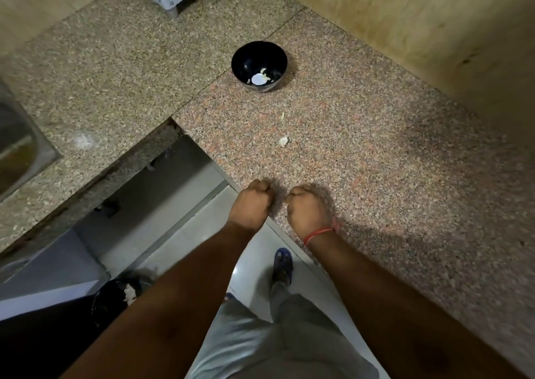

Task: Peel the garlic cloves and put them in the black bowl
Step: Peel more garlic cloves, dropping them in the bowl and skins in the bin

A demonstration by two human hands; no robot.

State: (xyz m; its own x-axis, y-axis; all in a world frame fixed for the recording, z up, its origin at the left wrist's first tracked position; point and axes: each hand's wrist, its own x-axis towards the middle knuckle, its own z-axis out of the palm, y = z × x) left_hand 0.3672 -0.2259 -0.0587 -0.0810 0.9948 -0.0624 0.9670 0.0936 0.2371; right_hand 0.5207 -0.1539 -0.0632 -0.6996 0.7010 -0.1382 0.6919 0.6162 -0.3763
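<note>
On speckled granite counter [362, 135]: black bowl [259, 66] sits well beyond our hands, pale garlic pieces [260, 77] inside at bottom. Between bowl and hands, we see one garlic clove [283, 141] and small skin flake [282, 115] lying apart on stone. No readable writing anywhere. Our left hand [250, 205] and right hand [309, 209] hover near counter edge, side by side, not touching, both curled into fists; contents hidden, we cannot tell. Red thread [317, 234] circles right wrist. Steel sink [17, 147] far left.

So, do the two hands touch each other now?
Apart. The head view shows a strip of speckled counter between the left hand and the right hand; both are curled, knuckles facing each other.
</note>
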